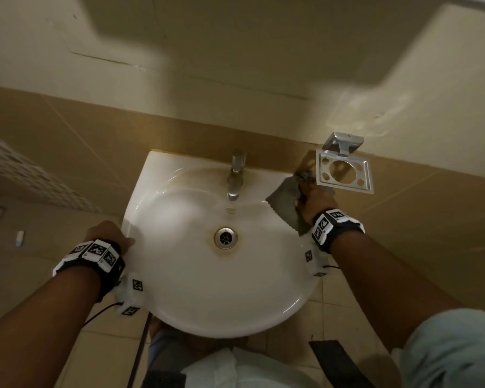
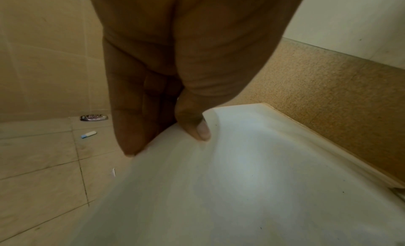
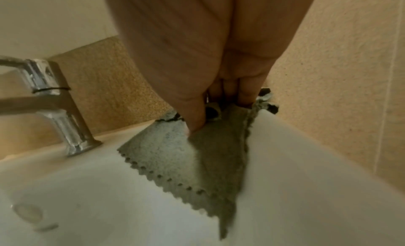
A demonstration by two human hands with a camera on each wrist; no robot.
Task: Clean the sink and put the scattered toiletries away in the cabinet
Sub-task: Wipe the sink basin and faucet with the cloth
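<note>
Head view: R hand [image 1: 312, 199] fingers bunch & press grey cloth [image 1: 284, 202] on sink [image 1: 193, 289] back-right rim, near tap [image 1: 235, 175]. L hand [image 1: 107, 233] grips left rim, thumb on top. Small white-blue tube [image 1: 20, 238] lies on floor [image 1: 345, 312].

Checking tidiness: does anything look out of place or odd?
Yes. A small white tube with a blue cap and a shiny silver packet lie on the tiled floor left of the white ceramic sink, and brown staining rings its metal drain.
</note>
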